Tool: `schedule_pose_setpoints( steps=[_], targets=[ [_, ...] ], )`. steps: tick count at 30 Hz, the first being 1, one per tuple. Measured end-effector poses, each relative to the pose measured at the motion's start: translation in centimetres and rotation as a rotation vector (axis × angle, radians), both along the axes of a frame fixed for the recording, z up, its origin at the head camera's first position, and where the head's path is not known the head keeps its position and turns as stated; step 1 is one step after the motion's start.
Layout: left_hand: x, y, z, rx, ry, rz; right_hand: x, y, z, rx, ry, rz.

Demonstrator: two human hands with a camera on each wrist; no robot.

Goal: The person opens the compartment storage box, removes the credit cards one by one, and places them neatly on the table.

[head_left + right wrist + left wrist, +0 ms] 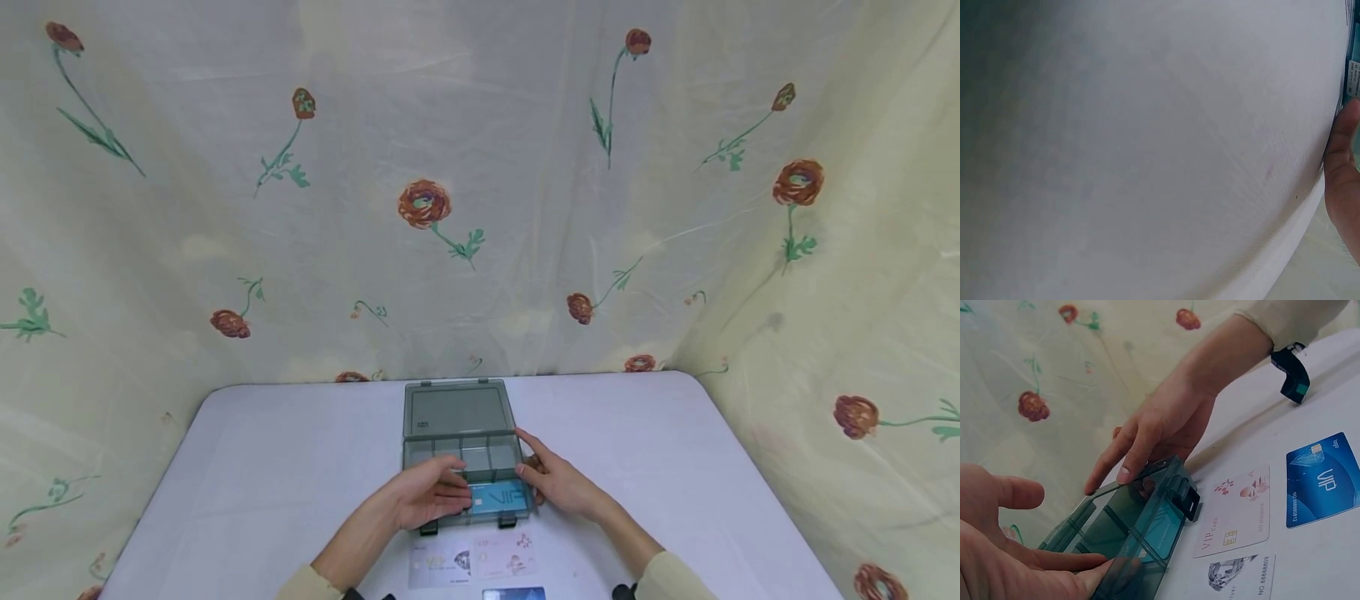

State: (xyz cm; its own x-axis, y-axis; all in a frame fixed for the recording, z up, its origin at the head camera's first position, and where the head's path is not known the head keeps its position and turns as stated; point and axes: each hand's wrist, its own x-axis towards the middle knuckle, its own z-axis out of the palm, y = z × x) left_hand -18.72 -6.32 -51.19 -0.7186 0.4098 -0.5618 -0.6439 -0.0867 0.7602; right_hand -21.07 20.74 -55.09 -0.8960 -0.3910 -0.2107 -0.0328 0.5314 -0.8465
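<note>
A smoky green transparent plastic box with compartments lies with its lid folded back. Inside its front section is a teal VIP card, flat on the bottom. My left hand dips its fingers into the front section at the card's left end; its thumb stands apart in the left wrist view. Whether those fingertips touch the card cannot be told. My right hand holds the box by its right side, the thumb on the rim and the index finger stretched along the edge toward the lid.
Before the box lie a silvery VIP card with a diamond picture, a pale pink VIP card and a blue VIP card. Two dark latches jut from the box's front. Flowered cloth hangs behind the white table.
</note>
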Motion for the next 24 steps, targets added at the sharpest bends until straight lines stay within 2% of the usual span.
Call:
schedule_pose_setpoints(
  steps=[24],
  targets=[
    [0.17,0.13,-0.02,-0.024,-0.003,0.010,0.06,-0.06,0.06,-0.010,-0.006,-0.002]
  ],
)
